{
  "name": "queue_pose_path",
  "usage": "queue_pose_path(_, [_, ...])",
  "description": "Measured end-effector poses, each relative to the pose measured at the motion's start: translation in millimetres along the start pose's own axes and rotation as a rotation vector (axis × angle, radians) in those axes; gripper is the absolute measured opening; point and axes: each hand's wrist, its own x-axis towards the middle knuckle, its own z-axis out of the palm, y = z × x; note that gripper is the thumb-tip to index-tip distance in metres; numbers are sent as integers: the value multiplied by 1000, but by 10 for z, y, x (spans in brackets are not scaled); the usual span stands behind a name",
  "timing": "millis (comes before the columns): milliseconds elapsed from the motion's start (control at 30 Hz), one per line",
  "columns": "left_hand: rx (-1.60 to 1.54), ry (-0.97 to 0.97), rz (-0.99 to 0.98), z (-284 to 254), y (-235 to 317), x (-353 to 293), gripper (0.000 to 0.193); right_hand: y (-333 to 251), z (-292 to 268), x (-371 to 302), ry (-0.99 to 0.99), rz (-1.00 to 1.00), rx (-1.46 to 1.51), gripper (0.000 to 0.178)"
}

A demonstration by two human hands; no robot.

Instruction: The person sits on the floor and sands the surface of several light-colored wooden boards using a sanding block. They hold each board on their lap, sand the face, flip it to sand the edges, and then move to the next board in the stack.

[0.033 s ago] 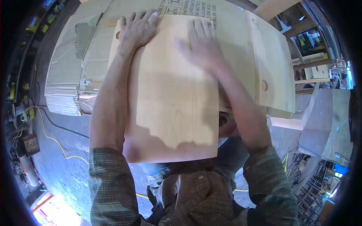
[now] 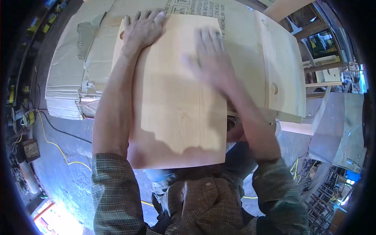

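A pale wooden board (image 2: 172, 113) lies before me, its far part on cardboard and its near end reaching out over my lap. My left hand (image 2: 143, 30) rests on the far left corner with its fingers spread across the far edge. Beside its wrist, a small round hole (image 2: 122, 35) shows in the board. My right hand (image 2: 209, 56) is flat on the far right part, fingers stretched out and blurred by motion. Whether anything thin lies under that palm, I cannot tell.
Flattened cardboard (image 2: 241, 58) covers the work surface, its torn layered edge (image 2: 62, 103) at left. A second wooden board (image 2: 284, 70) with holes lies at right. Beyond it stands a wooden rack (image 2: 323, 66). A yellow cord (image 2: 53, 139) runs over the floor.
My right hand has slid slightly toward me over the board. The left hand stays at the far left corner.
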Motion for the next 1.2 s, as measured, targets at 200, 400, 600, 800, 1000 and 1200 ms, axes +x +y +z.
queue_pose_path(200, [246, -80, 142, 35, 7, 42, 57, -712, -612, -1282, -262, -158, 85, 81])
queue_pose_path(400, [-85, 126, 29, -46, 15, -63, 43, 143, 54, 399, -13, -10, -59, 68])
queue_pose_path(600, [-49, 88, 3, 4, 9, -16, 44, 147, 121, 278, 59, -26, -52, 70])
queue_pose_path(800, [78, -1, 42, 12, 65, -31, 45, -667, -551, -1254, -259, -180, 95, 64])
queue_pose_path(1000, [-64, 65, 30, -14, 45, -57, 51, -94, -12, 176, -41, -154, 29, 69])
queue_pose_path(1200, [-103, 103, -7, -90, 106, -45, 49, -7, 153, 534, -39, -13, 26, 73])
